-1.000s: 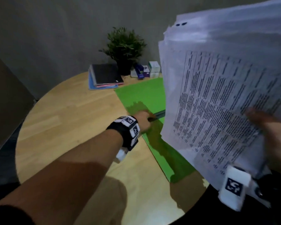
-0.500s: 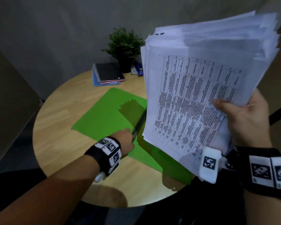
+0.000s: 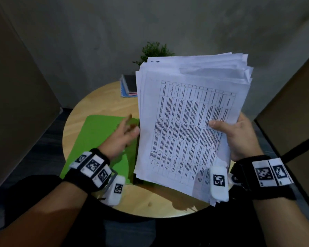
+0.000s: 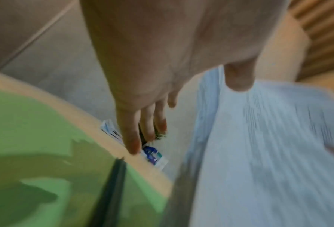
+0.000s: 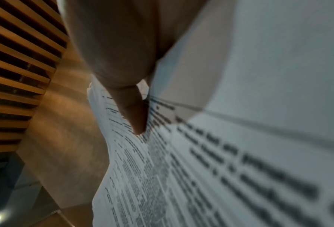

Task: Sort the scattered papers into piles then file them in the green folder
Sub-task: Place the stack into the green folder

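My right hand (image 3: 237, 134) grips a thick stack of printed papers (image 3: 187, 122) upright in front of me, thumb pressed on the top sheet with its table of text (image 5: 210, 161). The green folder (image 3: 98, 132) lies open on the round wooden table (image 3: 89, 104), its dark spine (image 4: 111, 192) running down the middle. My left hand (image 3: 125, 132) hovers above the folder with fingers (image 4: 133, 141) stretched out and nothing in them, just left of the stack's edge (image 4: 259, 153).
A potted plant (image 3: 155, 50) stands at the table's far edge behind the papers. Several notebooks (image 3: 129, 86) are stacked beside it, and small boxes (image 4: 154, 155) lie near the plant. Dark wall panels flank the table on both sides.
My left hand has let go of the folder's spine and lifted with fingers spread. The folder now lies open, nearer me. The paper stack has come lower and closer to the centre.
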